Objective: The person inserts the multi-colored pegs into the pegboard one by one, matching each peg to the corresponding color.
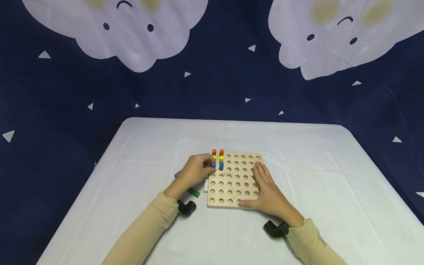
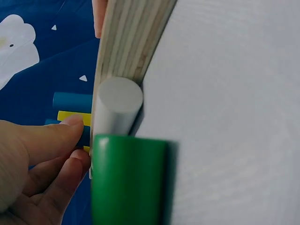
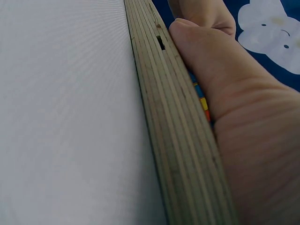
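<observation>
A wooden pegboard (image 1: pixel 234 188) with rows of round holes lies on the table. My left hand (image 1: pixel 195 171) is at its far left, pinching a blue peg (image 1: pixel 214 165) between thumb and fingers. Beside that stands another blue peg (image 1: pixel 221 166); yellow pegs (image 1: pixel 221 159) and orange pegs (image 1: pixel 221 152) stand in pairs behind. My right hand (image 1: pixel 269 195) rests over the board's right side, fingers straight along the far part and thumb on the near edge. In the right wrist view, the thumb (image 3: pixel 225 61) lies along the top of the layered board edge (image 3: pixel 173 117).
Left of the board lie a white peg (image 1: pixel 205 185), a green peg (image 1: pixel 193 192) and a purple peg (image 1: pixel 177 174), partly behind the left hand. A white cloth covers the table (image 1: pixel 159 140). Behind hangs a dark blue backdrop (image 1: pixel 225 88) with clouds.
</observation>
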The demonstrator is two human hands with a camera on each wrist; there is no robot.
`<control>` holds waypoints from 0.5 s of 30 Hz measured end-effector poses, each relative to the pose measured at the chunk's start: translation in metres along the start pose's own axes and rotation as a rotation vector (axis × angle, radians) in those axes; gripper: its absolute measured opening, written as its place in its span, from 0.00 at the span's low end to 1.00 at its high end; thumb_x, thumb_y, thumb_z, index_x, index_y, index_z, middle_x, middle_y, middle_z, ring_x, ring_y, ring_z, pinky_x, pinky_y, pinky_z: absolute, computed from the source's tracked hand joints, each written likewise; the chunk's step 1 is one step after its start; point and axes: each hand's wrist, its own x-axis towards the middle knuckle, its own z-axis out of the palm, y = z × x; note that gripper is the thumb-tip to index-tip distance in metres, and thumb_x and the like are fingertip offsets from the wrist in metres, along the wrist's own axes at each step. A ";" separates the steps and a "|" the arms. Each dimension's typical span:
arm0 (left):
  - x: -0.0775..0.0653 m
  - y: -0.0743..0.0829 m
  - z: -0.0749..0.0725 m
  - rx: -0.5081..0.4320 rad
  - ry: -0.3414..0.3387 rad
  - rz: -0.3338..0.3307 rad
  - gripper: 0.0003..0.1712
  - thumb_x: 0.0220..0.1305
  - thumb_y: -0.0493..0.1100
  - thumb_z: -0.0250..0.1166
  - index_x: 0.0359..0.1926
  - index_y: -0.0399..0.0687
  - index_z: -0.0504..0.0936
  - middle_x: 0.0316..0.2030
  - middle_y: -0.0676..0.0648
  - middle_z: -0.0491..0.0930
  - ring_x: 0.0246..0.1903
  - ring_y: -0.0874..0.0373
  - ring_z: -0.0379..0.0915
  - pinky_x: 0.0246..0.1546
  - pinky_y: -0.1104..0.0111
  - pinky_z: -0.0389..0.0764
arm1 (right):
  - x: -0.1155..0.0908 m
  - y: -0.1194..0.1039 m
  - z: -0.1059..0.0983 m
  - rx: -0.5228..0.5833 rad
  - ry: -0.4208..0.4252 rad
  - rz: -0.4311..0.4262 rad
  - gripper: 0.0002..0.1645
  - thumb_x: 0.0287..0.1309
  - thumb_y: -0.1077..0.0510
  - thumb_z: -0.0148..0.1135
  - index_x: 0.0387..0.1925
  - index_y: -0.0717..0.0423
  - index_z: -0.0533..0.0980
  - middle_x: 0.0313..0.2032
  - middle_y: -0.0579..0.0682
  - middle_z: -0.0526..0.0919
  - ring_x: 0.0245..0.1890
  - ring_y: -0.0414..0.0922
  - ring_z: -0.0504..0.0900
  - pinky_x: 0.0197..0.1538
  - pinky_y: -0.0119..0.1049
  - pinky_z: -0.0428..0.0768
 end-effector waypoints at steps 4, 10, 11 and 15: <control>-0.001 -0.001 0.001 0.000 -0.006 -0.006 0.11 0.57 0.37 0.74 0.40 0.41 0.85 0.31 0.50 0.83 0.32 0.62 0.78 0.35 0.71 0.81 | 0.000 -0.001 0.001 0.002 -0.004 0.000 0.86 0.29 0.18 0.72 0.78 0.59 0.41 0.80 0.53 0.35 0.79 0.56 0.31 0.75 0.63 0.46; -0.002 -0.002 -0.003 0.005 0.000 -0.023 0.14 0.55 0.38 0.75 0.44 0.42 0.85 0.33 0.50 0.84 0.33 0.62 0.77 0.36 0.71 0.81 | 0.000 -0.003 0.000 0.005 -0.011 0.004 0.87 0.30 0.19 0.72 0.78 0.59 0.40 0.80 0.53 0.34 0.79 0.56 0.31 0.75 0.63 0.46; -0.002 -0.003 -0.004 -0.002 0.001 -0.029 0.15 0.55 0.38 0.75 0.44 0.42 0.85 0.33 0.50 0.84 0.33 0.62 0.78 0.36 0.70 0.81 | 0.000 -0.003 0.000 0.005 -0.012 0.004 0.87 0.30 0.19 0.72 0.78 0.59 0.40 0.80 0.53 0.34 0.79 0.56 0.31 0.75 0.63 0.46; -0.004 -0.008 -0.019 -0.042 0.003 -0.059 0.16 0.57 0.39 0.74 0.48 0.45 0.85 0.40 0.49 0.85 0.38 0.60 0.80 0.41 0.67 0.82 | 0.000 -0.005 -0.002 0.003 -0.015 0.008 0.86 0.30 0.20 0.73 0.78 0.60 0.40 0.80 0.53 0.34 0.79 0.57 0.31 0.75 0.64 0.46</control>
